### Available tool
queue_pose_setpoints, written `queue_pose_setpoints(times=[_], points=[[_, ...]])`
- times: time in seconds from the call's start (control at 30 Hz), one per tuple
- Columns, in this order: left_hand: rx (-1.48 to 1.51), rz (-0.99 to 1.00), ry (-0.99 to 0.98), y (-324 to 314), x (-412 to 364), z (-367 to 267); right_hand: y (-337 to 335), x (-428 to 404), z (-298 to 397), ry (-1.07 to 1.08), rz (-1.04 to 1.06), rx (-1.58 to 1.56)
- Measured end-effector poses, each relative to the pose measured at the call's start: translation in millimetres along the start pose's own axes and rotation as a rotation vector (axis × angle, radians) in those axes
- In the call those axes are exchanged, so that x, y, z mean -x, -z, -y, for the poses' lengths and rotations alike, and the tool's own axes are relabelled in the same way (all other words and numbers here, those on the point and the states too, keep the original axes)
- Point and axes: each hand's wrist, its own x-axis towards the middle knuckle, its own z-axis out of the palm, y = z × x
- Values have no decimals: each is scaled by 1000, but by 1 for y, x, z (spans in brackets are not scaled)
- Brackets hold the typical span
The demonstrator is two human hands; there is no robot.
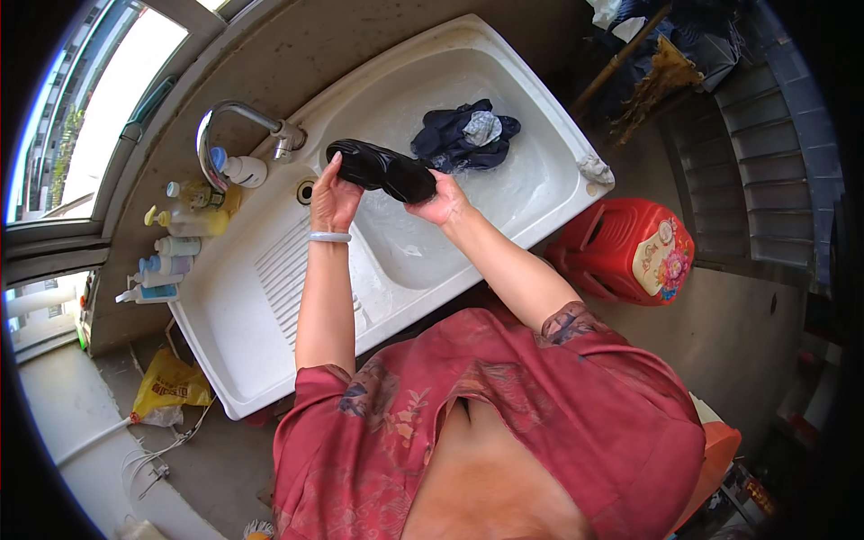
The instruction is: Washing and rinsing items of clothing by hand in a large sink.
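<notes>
Between my hands, above the near-left rim of the sink basin, is a long, glossy black article point(382, 170), narrowed at its middle. Whether it is a shoe or folded cloth I cannot tell. My left hand point(335, 199) grips its left end, thumb on top, a pale bangle point(330, 237) at the wrist. Its right end rests in my right hand point(443, 198), whose fingers are partly hidden beneath it. Beyond, dark wet cloth point(459, 138) lies bunched in the basin's shallow water, with a crumpled grey-white piece point(482, 128) on top.
The white sink point(432, 283) has a ribbed drainboard point(283, 277) at left. A chrome faucet point(289, 137) curves leftward over several bottles point(196, 221) along the wall. A red plastic stool point(607, 250) stands right of the sink, a wooden handle point(617, 61) behind it. A yellow bag point(171, 386) lies lower left.
</notes>
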Motion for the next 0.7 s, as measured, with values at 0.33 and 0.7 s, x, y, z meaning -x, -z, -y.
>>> queue_pose_setpoints(times=[0.33, 0.7], points=[[405, 362, 47, 19, -26, 50, -33, 65, -38, -277, 386, 154], [-1779, -440, -168, 26, -71, 60, 8, 0, -27, 356, -154, 1947]])
